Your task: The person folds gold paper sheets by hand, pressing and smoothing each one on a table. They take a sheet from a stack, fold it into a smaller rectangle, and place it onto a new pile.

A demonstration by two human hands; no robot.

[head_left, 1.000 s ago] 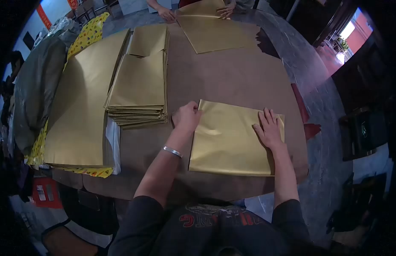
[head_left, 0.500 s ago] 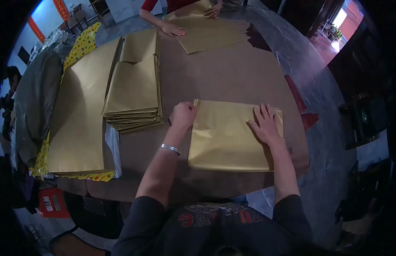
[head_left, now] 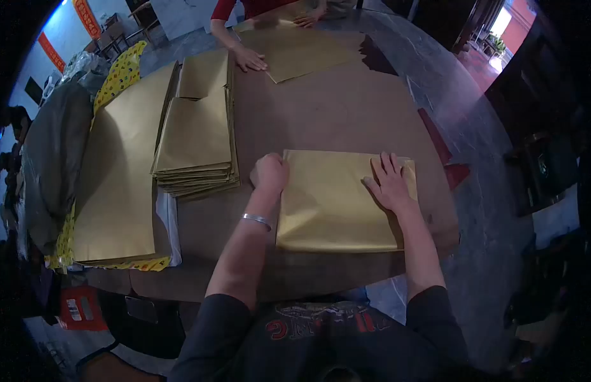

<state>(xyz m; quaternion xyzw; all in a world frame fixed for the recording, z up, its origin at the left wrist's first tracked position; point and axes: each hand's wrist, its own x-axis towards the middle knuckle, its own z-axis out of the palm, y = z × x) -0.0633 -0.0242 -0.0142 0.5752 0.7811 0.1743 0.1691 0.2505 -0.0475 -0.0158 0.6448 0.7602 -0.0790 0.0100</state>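
Observation:
A folded sheet of gold paper [head_left: 333, 204] lies on the brown-covered table in front of me, its long sides running left to right. My left hand [head_left: 270, 173] is closed at the sheet's upper left edge, thumb side against the paper; its fingertips are curled under and hidden. A silver bracelet [head_left: 257, 220] circles that wrist. Flat on the upper right part of the sheet rests my right hand [head_left: 391, 186], fingers spread, holding nothing. Slight creases show near the sheet's lower left corner.
Left of me are a stack of folded gold paper [head_left: 195, 137] and larger flat gold sheets [head_left: 120, 172] over yellow patterned wrapping [head_left: 122, 76]. Across the table [head_left: 346, 114], another person's hand [head_left: 250, 59] presses a gold sheet [head_left: 308, 54]. A red box [head_left: 82, 308] stands below left.
My right hand has shifted slightly left with its fingers still spread. The left hand stays at the sheet's left edge. Across the table, the other person's hand has moved slightly down the view.

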